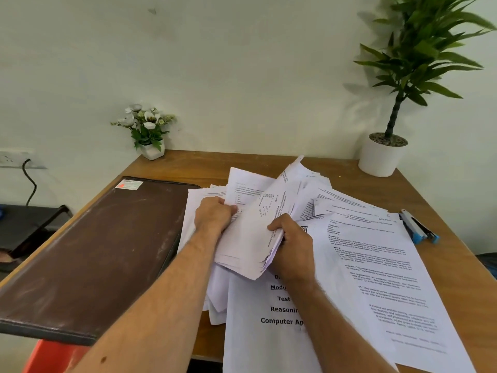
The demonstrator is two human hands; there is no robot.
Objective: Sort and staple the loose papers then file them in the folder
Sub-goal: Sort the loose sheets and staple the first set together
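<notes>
Both forearms reach in from 6 o'clock, and the hands meet on one bundle of papers lifted off the heap in the middle of the desk. Left hand has its fingers curled around the bundle's left edge, right hand is clamped on the lower right edge, thumb on top. Loose sheets fan out under and around the bundle, spreading to 3 o'clock and down to 5. Brown folder lies shut at 9 o'clock, just beside the heap. Blue stapler sits at 3 o'clock, touching the sheets' edge. Small flower pot at 11, bigger potted plant at 1, both against the wall.
</notes>
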